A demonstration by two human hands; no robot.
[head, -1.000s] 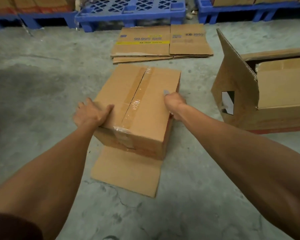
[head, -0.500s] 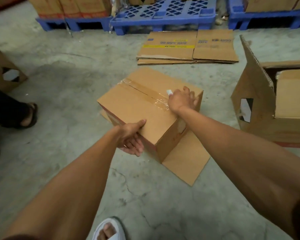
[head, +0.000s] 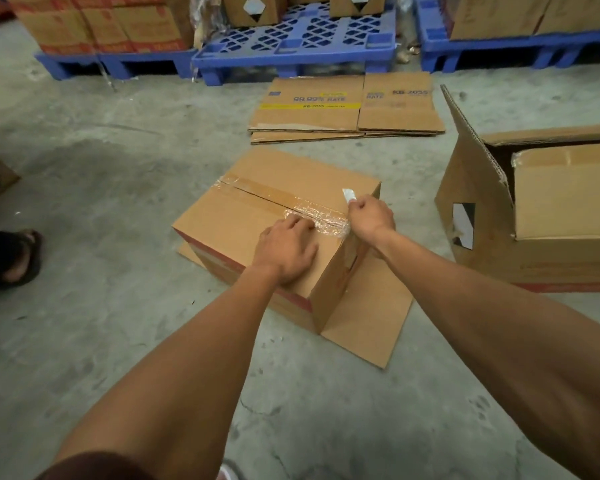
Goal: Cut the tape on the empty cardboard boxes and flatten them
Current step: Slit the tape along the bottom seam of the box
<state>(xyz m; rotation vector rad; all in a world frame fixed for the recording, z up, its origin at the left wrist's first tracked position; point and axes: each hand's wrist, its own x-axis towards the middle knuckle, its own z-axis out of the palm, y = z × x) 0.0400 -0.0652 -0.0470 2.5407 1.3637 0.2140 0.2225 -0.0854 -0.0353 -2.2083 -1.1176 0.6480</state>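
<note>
A brown cardboard box (head: 257, 209) stands on the concrete floor, its top seam closed by a strip of clear tape (head: 291, 202). One loose flap (head: 368, 320) lies flat on the floor at its near right side. My left hand (head: 286, 249) rests palm down on the box top, fingers spread beside the tape. My right hand (head: 371, 216) is closed around a small cutter with a white blade tip (head: 349, 195), held at the right end of the tape, near the box's right edge.
Flattened boxes (head: 347, 109) lie stacked on the floor behind. A large open box (head: 534, 216) stands to the right, its flap raised. Blue pallets (head: 291, 43) with cartons line the back. Another person's sandalled foot (head: 21, 258) is at the left edge.
The box has been turned so the tape runs left to right. My left hand left the box's near corner and now lies flat on top. My right hand stays at the tape's right end.
</note>
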